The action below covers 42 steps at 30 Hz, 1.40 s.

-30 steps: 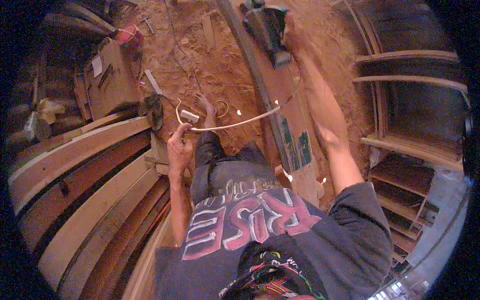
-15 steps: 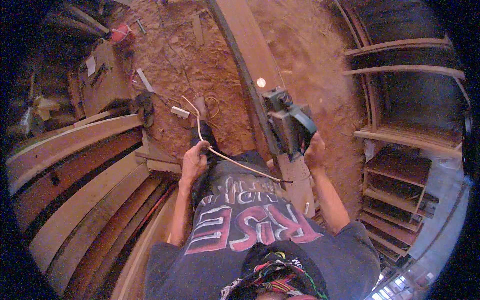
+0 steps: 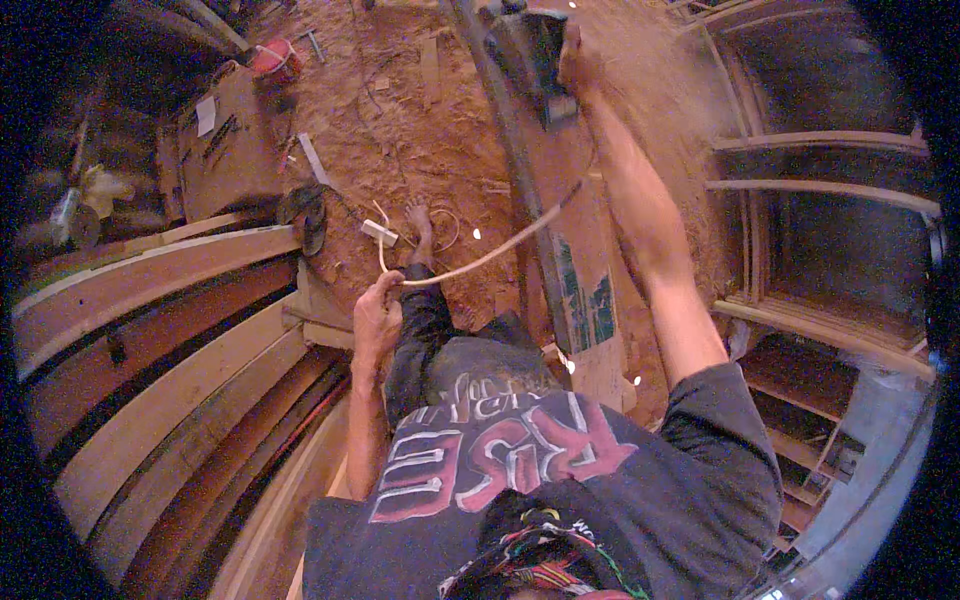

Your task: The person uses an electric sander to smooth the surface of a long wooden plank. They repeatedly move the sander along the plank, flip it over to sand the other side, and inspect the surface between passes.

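A thin cream cable (image 3: 471, 268) is clasped by the left hand (image 3: 377, 314), a boxy dark tool (image 3: 532, 58) by the right hand (image 3: 580, 64).

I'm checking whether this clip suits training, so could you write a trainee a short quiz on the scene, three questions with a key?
1. Which hand holds the pale cord?
2. True or false: the red bucket is left of the long board.
3. The right hand grips: (a) a saw, (b) a dark power tool, (c) a brush?

Key: 1. The left hand; 2. True; 3. b.
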Tool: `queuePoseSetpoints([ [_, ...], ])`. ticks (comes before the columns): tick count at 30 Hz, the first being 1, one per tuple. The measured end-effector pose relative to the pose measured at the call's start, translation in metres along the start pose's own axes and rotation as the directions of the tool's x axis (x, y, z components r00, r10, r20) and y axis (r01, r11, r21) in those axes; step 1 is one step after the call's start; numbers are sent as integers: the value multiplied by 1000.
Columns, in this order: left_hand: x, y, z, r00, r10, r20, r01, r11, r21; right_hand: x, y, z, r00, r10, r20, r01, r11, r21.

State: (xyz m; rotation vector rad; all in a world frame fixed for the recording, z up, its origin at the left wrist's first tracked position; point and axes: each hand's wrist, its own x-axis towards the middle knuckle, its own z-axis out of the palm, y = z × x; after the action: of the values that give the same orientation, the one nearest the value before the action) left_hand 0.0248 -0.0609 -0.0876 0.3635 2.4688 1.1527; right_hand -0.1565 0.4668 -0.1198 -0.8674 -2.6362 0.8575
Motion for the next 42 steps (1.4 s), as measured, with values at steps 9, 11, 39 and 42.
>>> queuePoseSetpoints([
  [9, -8, -36, -2, 989, 20, -150, -22, 1000, -12, -211, 34, -41, 995, -87, 42, 78, 981, 177],
  [11, -11, -38, -1, 992, 23, -128, -25, 1000, -15, -290, 51, -66, 999, 9, 45, -18, 981, 195],
  [39, 4, -12, 2, 995, 82, -63, -82, 997, 4, -189, -12, -45, 994, 32, -100, -37, 998, -42],
  [42, 3, -1, -7, 998, 36, -44, -37, 999, -31, -164, -15, -41, 993, 29, -115, -31, 999, -15],
])
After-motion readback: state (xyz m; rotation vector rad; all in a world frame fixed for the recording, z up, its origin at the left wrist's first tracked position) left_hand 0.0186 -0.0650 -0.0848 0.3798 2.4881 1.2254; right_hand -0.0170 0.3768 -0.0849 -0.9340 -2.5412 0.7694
